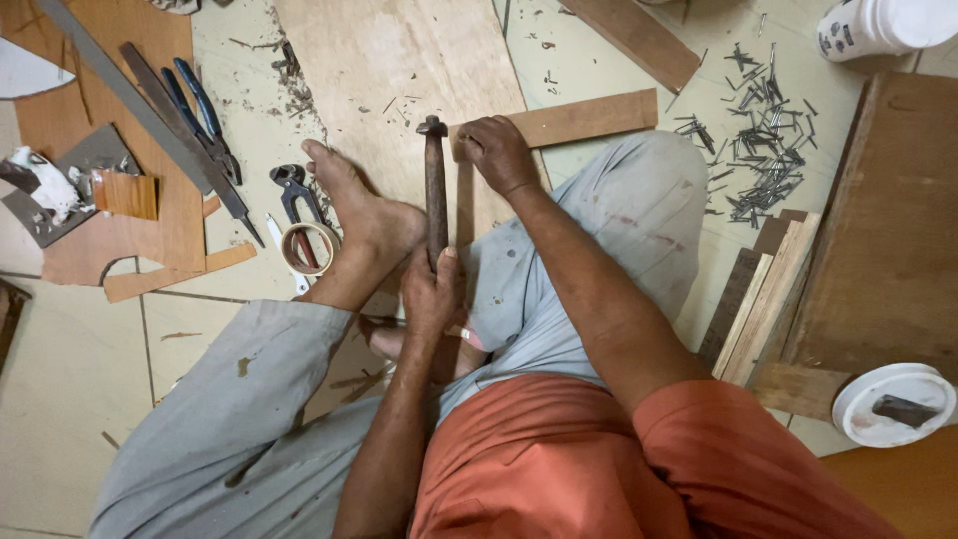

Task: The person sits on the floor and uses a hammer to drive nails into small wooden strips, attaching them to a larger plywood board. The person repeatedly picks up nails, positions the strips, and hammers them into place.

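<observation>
Looking down, we sit on a tiled floor [70,389] in grey trousers. Our left hand [432,294] is wrapped tight around the dark wooden handle of a hammer [435,185], its rusty iron head raised just above a narrow wooden strip [584,118]. Our right hand [497,152] is curled closed at the strip's near end, pinning it on a pale plywood sheet [389,70]; whether it pinches a nail we cannot tell. We judge the nailing is barely begun: no driven nails show. A scatter of thin steel nails [763,140] lies at right. Pincers [292,190], a tape roll [309,248] and blue-handled pliers [200,115] lie beside our bare foot [364,215].
</observation>
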Tool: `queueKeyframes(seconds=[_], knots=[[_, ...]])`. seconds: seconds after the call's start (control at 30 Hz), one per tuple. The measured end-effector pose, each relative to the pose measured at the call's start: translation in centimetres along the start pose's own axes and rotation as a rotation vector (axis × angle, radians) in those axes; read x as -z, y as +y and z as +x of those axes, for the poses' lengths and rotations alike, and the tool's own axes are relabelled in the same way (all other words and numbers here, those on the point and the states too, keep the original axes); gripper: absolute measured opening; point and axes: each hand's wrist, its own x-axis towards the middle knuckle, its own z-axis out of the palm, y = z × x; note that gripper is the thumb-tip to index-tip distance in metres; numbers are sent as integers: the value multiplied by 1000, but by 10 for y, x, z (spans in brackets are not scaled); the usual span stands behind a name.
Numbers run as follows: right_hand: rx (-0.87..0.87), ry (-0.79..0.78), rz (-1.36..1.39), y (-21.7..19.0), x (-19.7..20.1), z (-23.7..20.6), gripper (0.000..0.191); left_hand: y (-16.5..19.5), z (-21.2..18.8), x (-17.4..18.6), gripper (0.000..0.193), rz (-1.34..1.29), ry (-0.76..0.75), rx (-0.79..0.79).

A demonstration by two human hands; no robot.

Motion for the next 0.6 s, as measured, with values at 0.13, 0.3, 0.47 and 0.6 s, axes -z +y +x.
queueKeyframes(seconds=[0.13,0.3,0.47,0.6], knots=[[9,21,-19,1,0,1,10,-4,-3,-1,41,6,4,21],[31,24,-27,-1,1,2,9,-1,-1,-3,41,-6,-32,93],[-99,-17,25,-4,2,2,45,0,2,-4,40,28,-18,9],[-87,4,26,-5,3,1,60,0,-1,-4,42,43,-17,-24]])
